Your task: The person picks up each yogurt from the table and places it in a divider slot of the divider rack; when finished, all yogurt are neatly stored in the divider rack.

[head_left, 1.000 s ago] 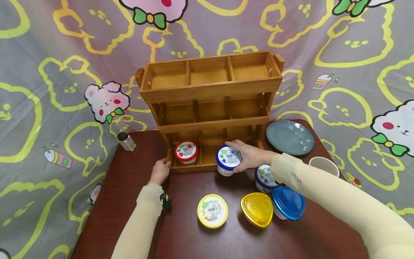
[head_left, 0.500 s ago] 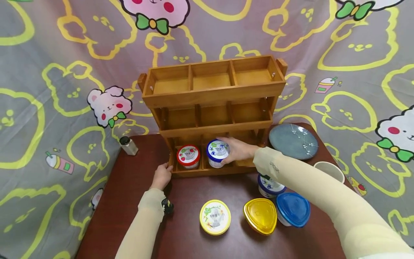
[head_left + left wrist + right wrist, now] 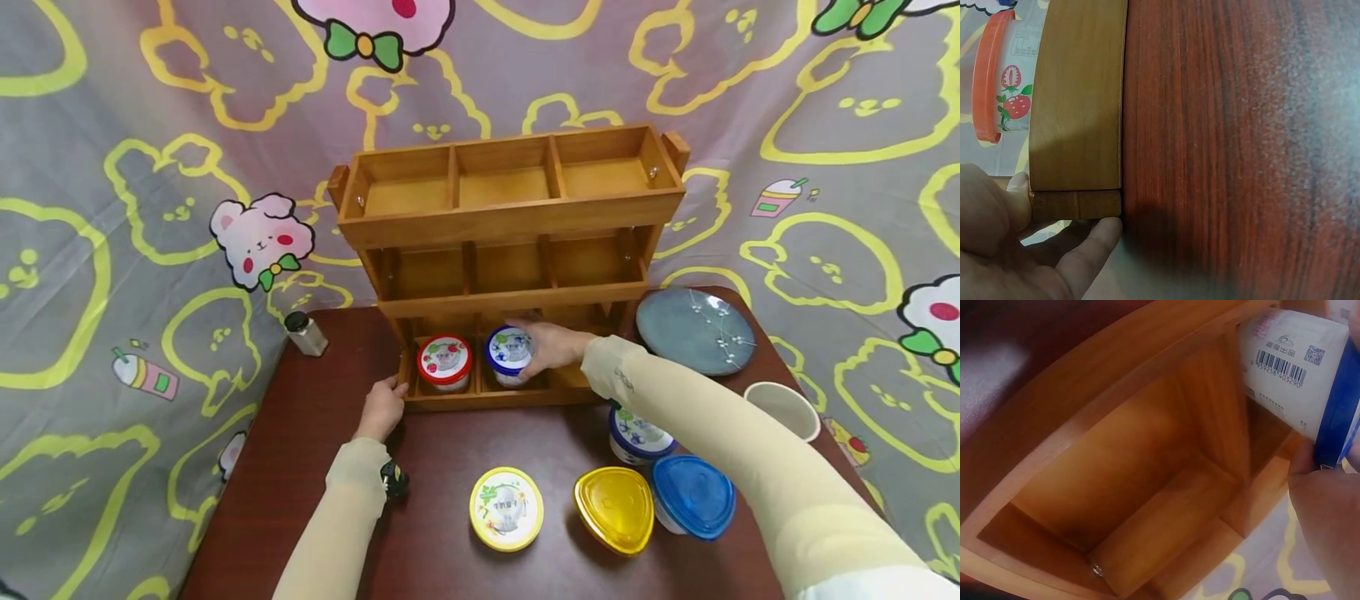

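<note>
The brown wooden shelf point(image 3: 512, 218) stands upright, with three rows of boxes. The white tub point(image 3: 510, 353), blue lid up, is in the shelf's bottom middle box.

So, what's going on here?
A person's right fingers hold a blue-rimmed tub at the bottom middle compartment of the wooden rack; whether it has settled is hard to tell. The left fingers grip the rack's lower left end. A red-rimmed tub sits in the bottom left compartment. On the table in front are a yellow-rimmed tub, a gold-lidded container, a blue-lidded container and a second blue-rimmed tub.
</note>
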